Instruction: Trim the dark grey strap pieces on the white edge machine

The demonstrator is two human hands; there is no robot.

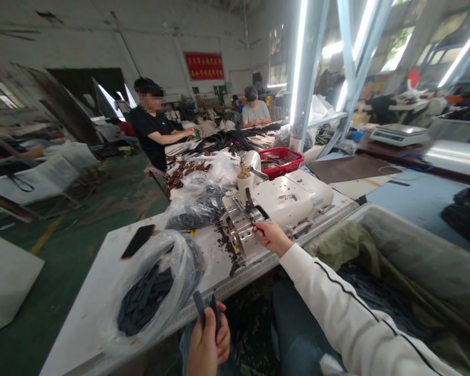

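Dark strips [200, 307] stand pinched between left fingers [221, 328].

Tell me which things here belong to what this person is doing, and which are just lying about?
In use: left hand holding dark grey strips; right hand at the white machine; clear bag of strips.
Lying about: black phone; red basket; digital scale.

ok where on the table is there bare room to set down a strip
Bare white tabletop runs along the left edge, beside the front plastic bag and the phone. It's crowded around the machine, with dark scraps, and further along, with another bag and brown pieces.
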